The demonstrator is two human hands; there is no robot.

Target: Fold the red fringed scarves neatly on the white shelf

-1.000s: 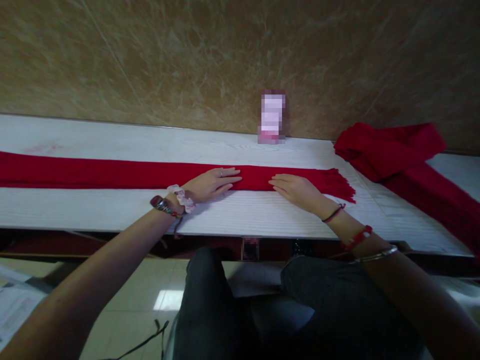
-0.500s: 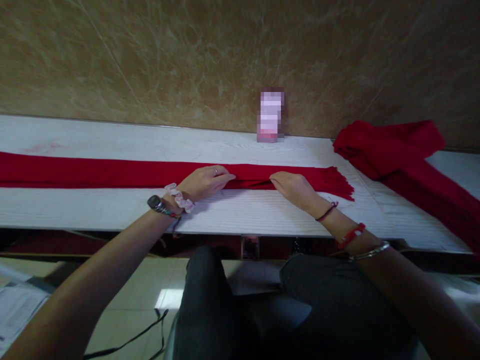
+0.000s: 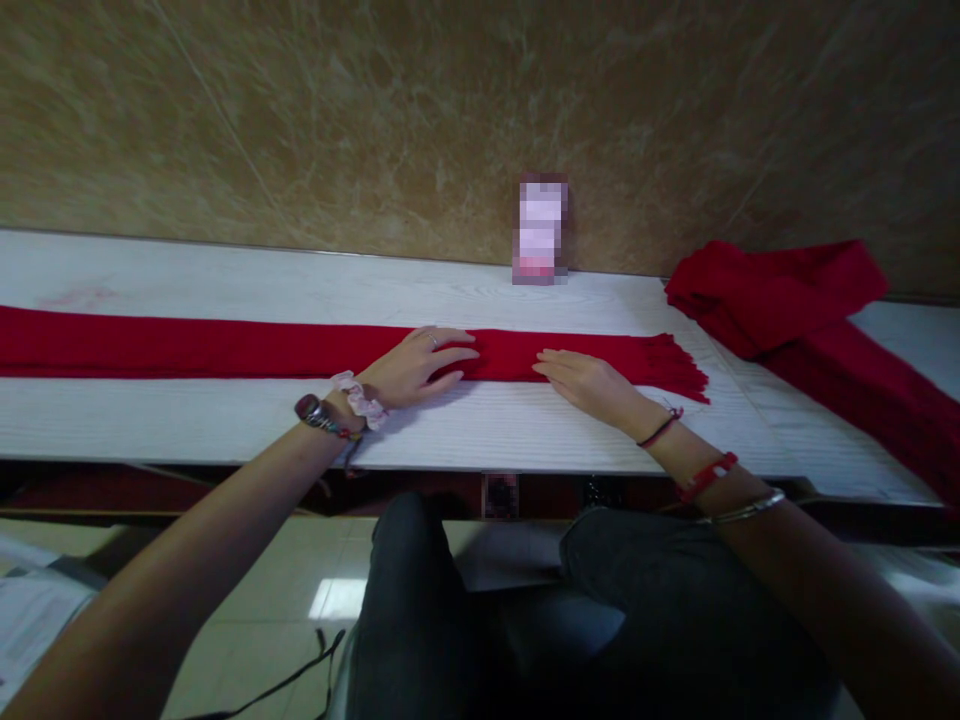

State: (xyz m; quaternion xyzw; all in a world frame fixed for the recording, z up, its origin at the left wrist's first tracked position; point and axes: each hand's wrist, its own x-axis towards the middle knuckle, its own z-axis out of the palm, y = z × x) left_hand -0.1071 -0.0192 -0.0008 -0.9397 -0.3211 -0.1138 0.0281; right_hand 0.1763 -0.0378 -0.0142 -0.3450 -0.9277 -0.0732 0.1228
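Note:
A long red scarf point(image 3: 225, 348), folded into a narrow strip, lies lengthwise along the white table point(image 3: 150, 425). Its fringed end points right, while the other end runs out of view at the left. My left hand point(image 3: 420, 365) rests on the strip with its fingers spread. To the right, my right hand point(image 3: 581, 380) lies on the scarf's near edge, fingers stretched out and pointing left. A short flat stretch of red cloth shows between the two hands.
A second red scarf point(image 3: 780, 300) lies loosely bunched at the right, trailing over the table toward the front. A blurred white and pink item point(image 3: 538, 235) leans at the brown marbled wall point(image 3: 360, 130). My legs point(image 3: 420, 610) are below the table's front edge.
Both hands have let go of their pinch on the scarf's near edge and flattened out. The raised fold between them now lies smooth.

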